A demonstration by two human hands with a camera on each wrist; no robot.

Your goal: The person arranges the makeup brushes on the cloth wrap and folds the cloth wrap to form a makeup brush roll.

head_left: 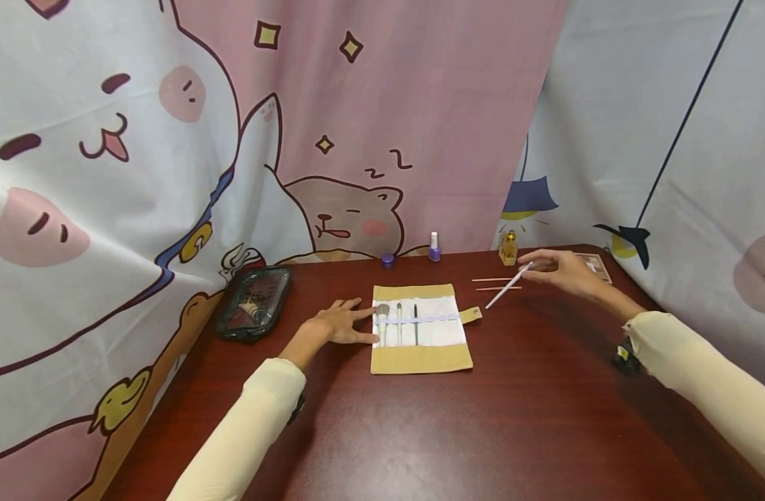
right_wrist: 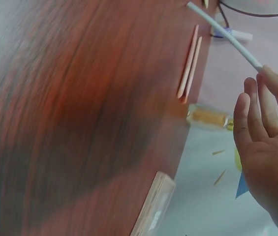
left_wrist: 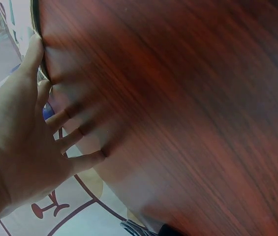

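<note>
The left hand [head_left: 341, 323] lies nearest, fingers spread wide, thumb and index finger touching the left edge of an unfolded brush roll [head_left: 420, 360]. To the right, a white stick [head_left: 508, 287] is pinched by one end in the narrow grip of the right hand [head_left: 560, 273]; it slants down and leftward out of the fingertips, its lower tip near the snap tab [head_left: 471, 315] on the roll's right side. Whether that tip meets the surface I cannot tell.

The tabletop [head_left: 514, 417] is dark red wood with a streaked grain and a soft shine at the front. Two thin pinkish sticks [right_wrist: 188, 60] lie side by side on it, beyond the white one. Behind everything hangs a pink and white cloth [head_left: 470, 104] printed with cartoon animals.

In the yellow-edged roll, three brushes [head_left: 382, 309] stand in a row under a pale band [head_left: 441, 318]. A clear pouch [head_left: 247, 332] with black trim sits at the left; its contents are blurred. Farther back are a flat case [right_wrist: 153, 206] near the right hand, a bottle of golden liquid [head_left: 509, 249], a white-capped purple nail polish [head_left: 435, 248] and a small purple jar [head_left: 388, 261].
</note>
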